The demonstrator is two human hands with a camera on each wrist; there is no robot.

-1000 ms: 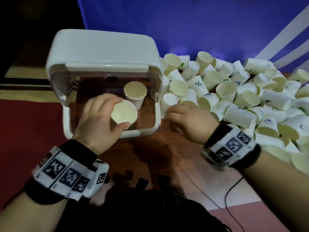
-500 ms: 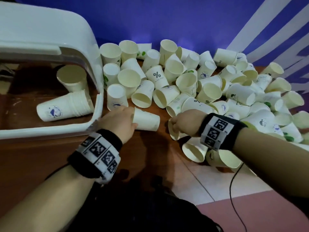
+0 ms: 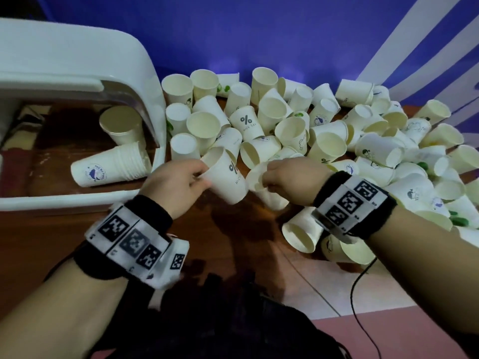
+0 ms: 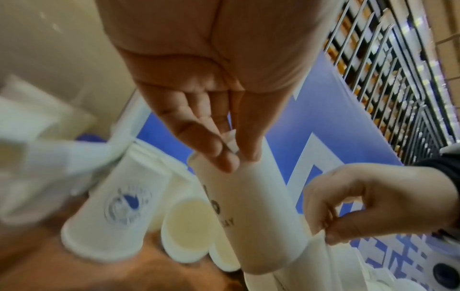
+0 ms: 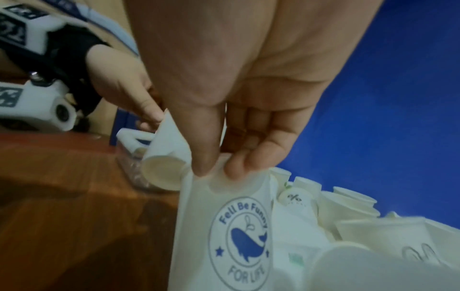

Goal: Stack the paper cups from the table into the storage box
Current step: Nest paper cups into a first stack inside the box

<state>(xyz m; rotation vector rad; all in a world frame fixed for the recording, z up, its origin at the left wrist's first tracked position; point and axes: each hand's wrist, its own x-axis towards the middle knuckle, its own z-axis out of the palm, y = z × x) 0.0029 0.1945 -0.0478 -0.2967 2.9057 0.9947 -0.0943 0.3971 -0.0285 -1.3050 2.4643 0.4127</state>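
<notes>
My left hand [image 3: 204, 177] pinches the upper edge of a white paper cup with a % print [image 3: 228, 177], tilted above the table. In the left wrist view the fingertips [image 4: 224, 157] close on that cup [image 4: 251, 212]. Just to its right, my right hand [image 3: 265, 181] pinches the rim of a whale-print cup [image 3: 267, 195]; the right wrist view shows the hand [image 5: 216, 169] on this cup [image 5: 236, 226]. The two cups nearly touch. The white storage box [image 3: 77, 200] stands open at the left. It holds a lying cup stack [image 3: 111, 169] and an upright stack [image 3: 121, 128].
A large heap of loose paper cups [image 3: 337, 141] covers the brown table from beside the box to the right edge. Two cups [image 3: 300, 231] lie under my right wrist. The box's raised lid [image 3: 77, 55] overhangs its opening. A black cable [image 3: 360, 286] runs off the table's near edge.
One second ago my left hand held a cup stack in the box. Both hands have since gone to the heap, and each has lifted a cup off the table; the cups now meet.
</notes>
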